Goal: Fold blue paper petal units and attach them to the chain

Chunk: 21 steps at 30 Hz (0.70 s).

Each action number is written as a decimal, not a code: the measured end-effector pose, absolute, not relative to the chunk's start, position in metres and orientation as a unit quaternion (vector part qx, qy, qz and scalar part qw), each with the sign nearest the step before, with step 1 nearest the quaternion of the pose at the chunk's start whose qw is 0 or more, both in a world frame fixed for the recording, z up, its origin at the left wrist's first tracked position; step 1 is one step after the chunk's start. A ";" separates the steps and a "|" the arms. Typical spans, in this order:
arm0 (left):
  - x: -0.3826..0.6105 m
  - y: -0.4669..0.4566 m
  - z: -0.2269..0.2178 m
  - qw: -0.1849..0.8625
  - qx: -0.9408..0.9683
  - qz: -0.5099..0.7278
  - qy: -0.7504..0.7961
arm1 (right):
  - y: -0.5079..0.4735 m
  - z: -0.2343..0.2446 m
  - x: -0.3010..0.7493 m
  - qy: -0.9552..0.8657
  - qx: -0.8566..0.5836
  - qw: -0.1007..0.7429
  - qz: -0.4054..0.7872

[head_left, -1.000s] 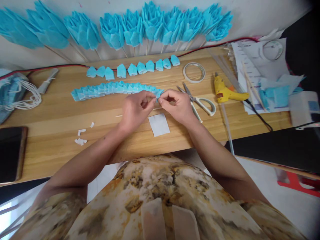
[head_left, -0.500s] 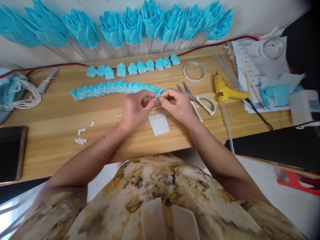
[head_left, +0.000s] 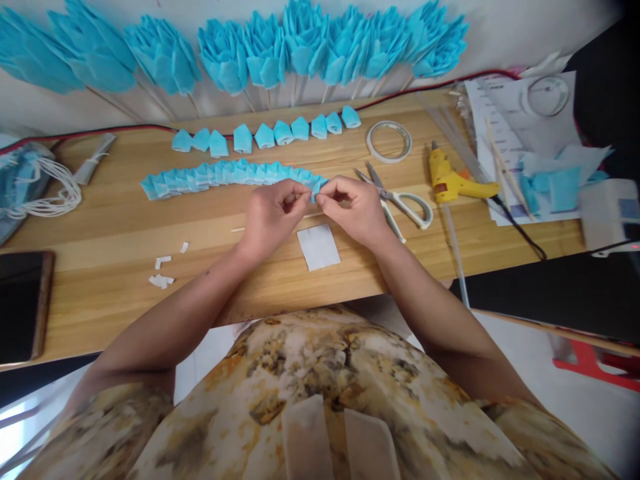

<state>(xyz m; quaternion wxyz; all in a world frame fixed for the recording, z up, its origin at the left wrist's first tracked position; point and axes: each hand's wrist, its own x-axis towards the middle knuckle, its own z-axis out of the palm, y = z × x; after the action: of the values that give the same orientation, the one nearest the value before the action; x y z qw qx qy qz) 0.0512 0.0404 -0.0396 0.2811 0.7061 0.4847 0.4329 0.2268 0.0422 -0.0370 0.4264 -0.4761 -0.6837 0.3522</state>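
Observation:
My left hand (head_left: 274, 212) and my right hand (head_left: 354, 205) meet over the table, fingertips pinched close together. Between them is a small blue petal piece (head_left: 315, 190), mostly hidden by the fingers. Just behind it runs a curved row of overlapping blue folded petals (head_left: 220, 175), its right end partly covered by my hands. Below the hands lies a white paper square (head_left: 319, 247). A thin wooden stick (head_left: 237, 230) passes under my left hand. Right beside my right hand rest open scissors (head_left: 400, 200) with white handles.
Several loose blue petals (head_left: 265, 137) form a back row. Finished blue flowers on sticks (head_left: 305, 40) lean along the wall. A tape roll (head_left: 389, 142), yellow glue gun (head_left: 450, 180) and papers (head_left: 545, 120) lie right; a phone (head_left: 23, 307), white cord (head_left: 55, 193) and paper scraps (head_left: 161, 280) left.
Almost nothing differs. Both hands keep their pinch on the blue petal piece in the same place, with only a slight shift of the fingertips.

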 end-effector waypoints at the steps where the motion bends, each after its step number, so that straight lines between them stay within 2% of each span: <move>1: 0.051 0.040 -0.040 0.278 0.710 0.429 0.484 | 0.042 -0.037 0.227 -0.681 -0.479 0.426 0.353; 12: 0.049 0.039 -0.039 0.154 0.770 0.404 0.470 | 0.043 -0.038 0.226 -0.677 -0.479 0.428 0.358; 21: 0.049 0.038 -0.037 0.182 0.759 0.404 0.478 | 0.042 -0.039 0.226 -0.684 -0.480 0.418 0.356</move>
<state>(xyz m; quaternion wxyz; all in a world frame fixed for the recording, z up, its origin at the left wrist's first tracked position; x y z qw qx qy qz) 0.0493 0.0380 -0.0372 0.1822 0.7585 0.4780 0.4036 0.2264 0.0422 -0.0392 0.4181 -0.4795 -0.6843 0.3564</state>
